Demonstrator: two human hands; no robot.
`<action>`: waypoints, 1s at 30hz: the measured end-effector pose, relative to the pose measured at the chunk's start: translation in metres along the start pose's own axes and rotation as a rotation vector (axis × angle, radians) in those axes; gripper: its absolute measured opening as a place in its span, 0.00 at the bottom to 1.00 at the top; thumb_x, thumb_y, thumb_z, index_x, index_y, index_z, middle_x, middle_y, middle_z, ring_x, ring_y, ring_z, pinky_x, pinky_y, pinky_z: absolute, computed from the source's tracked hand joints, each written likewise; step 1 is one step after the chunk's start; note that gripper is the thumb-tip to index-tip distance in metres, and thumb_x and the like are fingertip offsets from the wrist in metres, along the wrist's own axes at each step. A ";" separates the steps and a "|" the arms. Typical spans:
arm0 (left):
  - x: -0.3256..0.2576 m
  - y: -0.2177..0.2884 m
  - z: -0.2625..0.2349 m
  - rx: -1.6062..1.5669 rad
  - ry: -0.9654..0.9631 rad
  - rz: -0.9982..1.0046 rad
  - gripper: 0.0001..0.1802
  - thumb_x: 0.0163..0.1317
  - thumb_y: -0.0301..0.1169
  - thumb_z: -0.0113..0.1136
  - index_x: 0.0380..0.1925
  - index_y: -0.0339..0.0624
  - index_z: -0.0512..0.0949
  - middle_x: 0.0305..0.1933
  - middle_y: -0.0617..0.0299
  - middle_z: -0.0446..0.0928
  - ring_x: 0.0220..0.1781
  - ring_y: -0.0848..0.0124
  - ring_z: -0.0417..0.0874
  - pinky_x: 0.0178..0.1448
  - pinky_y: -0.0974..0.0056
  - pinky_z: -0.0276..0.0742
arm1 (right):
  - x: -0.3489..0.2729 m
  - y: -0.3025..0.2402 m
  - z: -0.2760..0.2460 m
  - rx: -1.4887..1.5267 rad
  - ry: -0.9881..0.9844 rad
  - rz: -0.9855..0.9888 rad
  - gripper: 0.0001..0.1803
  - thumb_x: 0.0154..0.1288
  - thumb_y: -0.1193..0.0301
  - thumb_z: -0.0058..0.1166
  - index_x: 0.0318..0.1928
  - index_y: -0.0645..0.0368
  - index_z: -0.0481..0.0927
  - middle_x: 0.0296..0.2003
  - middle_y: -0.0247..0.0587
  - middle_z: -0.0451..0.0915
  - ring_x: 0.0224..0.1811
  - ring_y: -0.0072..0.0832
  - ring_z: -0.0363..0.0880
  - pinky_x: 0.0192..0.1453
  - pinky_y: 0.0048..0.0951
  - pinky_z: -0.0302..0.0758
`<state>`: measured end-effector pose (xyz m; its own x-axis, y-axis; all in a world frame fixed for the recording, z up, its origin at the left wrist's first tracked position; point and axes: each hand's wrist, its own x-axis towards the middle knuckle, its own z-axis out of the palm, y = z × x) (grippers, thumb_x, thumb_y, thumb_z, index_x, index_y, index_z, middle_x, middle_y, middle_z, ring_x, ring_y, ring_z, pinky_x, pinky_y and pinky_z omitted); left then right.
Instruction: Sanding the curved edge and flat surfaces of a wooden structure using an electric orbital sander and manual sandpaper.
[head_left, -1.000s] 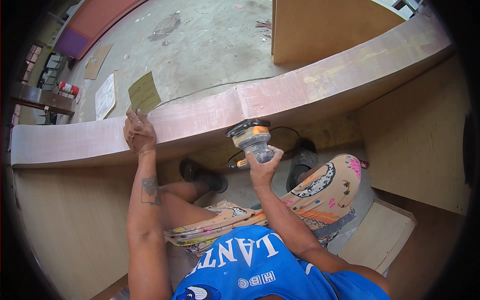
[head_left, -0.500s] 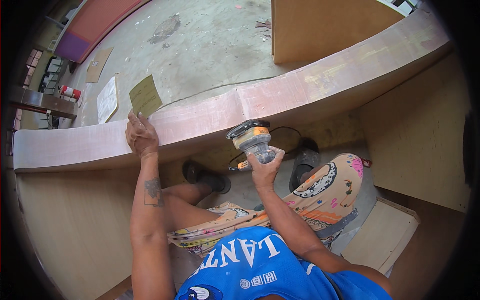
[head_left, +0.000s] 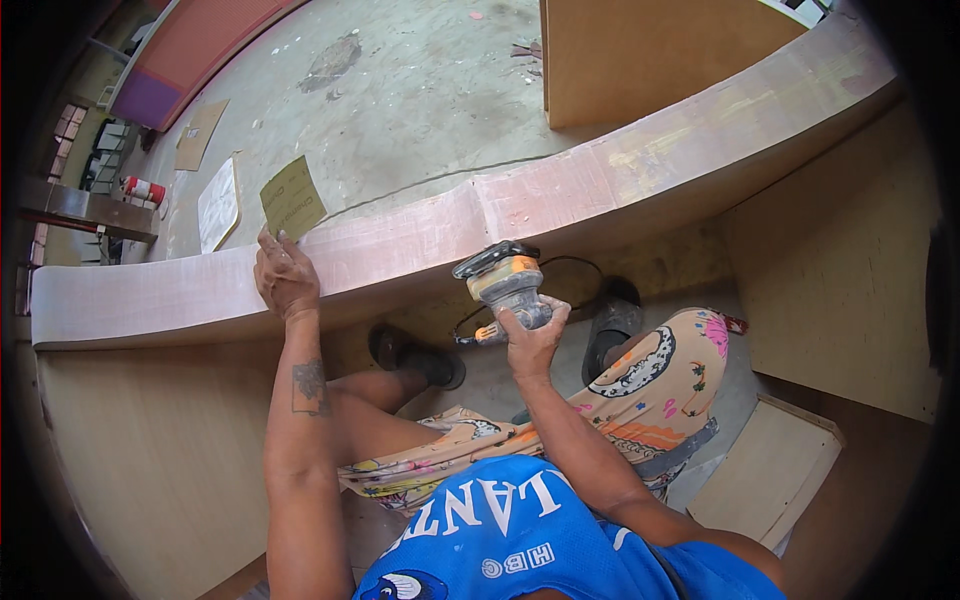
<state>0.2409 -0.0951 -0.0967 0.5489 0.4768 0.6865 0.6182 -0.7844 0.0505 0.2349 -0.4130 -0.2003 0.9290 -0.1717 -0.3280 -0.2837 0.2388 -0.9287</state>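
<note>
Gripping a dusty grey-and-orange power sander [head_left: 516,290] near the middle of the view, the right hand [head_left: 535,335] has its fingers wrapped around the body; the sander's black pad faces twelve o'clock, at the near edge of a long, curved, pinkish-white panel [head_left: 400,240], though whether they touch I cannot tell. A thin black cord [head_left: 573,258] loops out at one o'clock. Toward nine o'clock, over the panel, the left hand [head_left: 287,277] is nearly closed, fingertips pinching the lower edge of an olive-green rectangular abrasive sheet [head_left: 294,195], which lies toward ten. Farther out are a white flat board [head_left: 218,208] between nine and ten, a brown wooden cabinet [head_left: 670,60] at one and a pale wooden box [head_left: 765,475] at four.
</note>
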 end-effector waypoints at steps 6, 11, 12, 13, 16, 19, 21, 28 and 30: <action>0.000 0.001 0.001 0.019 -0.030 -0.028 0.12 0.72 0.32 0.53 0.53 0.47 0.72 0.37 0.51 0.83 0.38 0.48 0.83 0.43 0.48 0.77 | -0.002 0.005 0.000 -0.173 -0.020 -0.112 0.35 0.50 0.70 0.73 0.54 0.62 0.64 0.45 0.46 0.73 0.44 0.30 0.76 0.47 0.33 0.77; 0.000 0.001 -0.002 0.021 0.004 -0.008 0.12 0.72 0.32 0.54 0.54 0.47 0.73 0.37 0.51 0.83 0.38 0.48 0.83 0.43 0.48 0.77 | 0.010 0.009 -0.001 0.220 0.100 0.053 0.34 0.51 0.71 0.72 0.54 0.62 0.64 0.45 0.45 0.72 0.45 0.28 0.75 0.48 0.31 0.77; 0.001 0.000 -0.002 0.022 0.004 -0.006 0.13 0.72 0.32 0.54 0.54 0.48 0.73 0.37 0.51 0.83 0.37 0.48 0.83 0.43 0.48 0.77 | 0.012 0.009 -0.002 0.215 0.075 0.026 0.34 0.51 0.71 0.72 0.54 0.62 0.64 0.45 0.45 0.72 0.45 0.28 0.75 0.48 0.31 0.77; 0.001 -0.002 -0.001 0.026 0.005 -0.014 0.13 0.72 0.32 0.54 0.54 0.48 0.73 0.37 0.51 0.83 0.37 0.48 0.83 0.43 0.48 0.77 | 0.013 0.008 -0.004 0.195 0.058 -0.020 0.33 0.53 0.72 0.71 0.54 0.61 0.64 0.46 0.44 0.72 0.45 0.27 0.75 0.48 0.30 0.77; 0.002 -0.004 0.001 0.012 0.008 0.012 0.13 0.71 0.31 0.55 0.54 0.47 0.73 0.37 0.51 0.83 0.37 0.49 0.83 0.44 0.48 0.77 | 0.009 0.004 -0.005 0.065 0.018 -0.074 0.32 0.54 0.73 0.71 0.54 0.60 0.64 0.46 0.43 0.71 0.46 0.26 0.74 0.48 0.30 0.77; 0.003 -0.004 0.001 0.026 -0.001 0.011 0.13 0.71 0.31 0.55 0.54 0.47 0.73 0.37 0.51 0.83 0.38 0.49 0.83 0.44 0.49 0.78 | -0.002 0.001 -0.001 -0.144 -0.025 -0.108 0.34 0.51 0.71 0.72 0.54 0.60 0.64 0.45 0.46 0.73 0.45 0.31 0.76 0.49 0.34 0.77; 0.005 -0.004 0.001 0.017 -0.013 0.009 0.13 0.71 0.31 0.55 0.54 0.47 0.73 0.37 0.51 0.83 0.38 0.50 0.83 0.44 0.50 0.78 | -0.009 0.001 0.003 -0.243 -0.043 -0.139 0.35 0.49 0.69 0.72 0.54 0.60 0.65 0.44 0.50 0.75 0.45 0.35 0.78 0.50 0.37 0.77; -0.001 -0.023 0.011 -0.038 0.001 -0.024 0.13 0.70 0.30 0.56 0.54 0.48 0.74 0.36 0.53 0.83 0.37 0.52 0.83 0.44 0.51 0.78 | -0.028 -0.006 0.006 -0.697 -0.392 -0.375 0.36 0.44 0.66 0.72 0.54 0.59 0.68 0.46 0.49 0.75 0.50 0.38 0.77 0.56 0.38 0.75; -0.003 -0.027 0.020 -0.059 -0.015 0.007 0.13 0.69 0.30 0.56 0.53 0.49 0.74 0.34 0.55 0.83 0.38 0.54 0.83 0.45 0.52 0.77 | -0.027 -0.020 0.006 -0.671 -0.481 -0.485 0.37 0.44 0.67 0.72 0.55 0.58 0.68 0.47 0.48 0.75 0.50 0.38 0.77 0.57 0.37 0.74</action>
<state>0.2339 -0.0668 -0.1146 0.5617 0.4768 0.6761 0.5802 -0.8096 0.0889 0.2175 -0.4076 -0.1716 0.9371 0.3383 0.0859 0.2190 -0.3781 -0.8995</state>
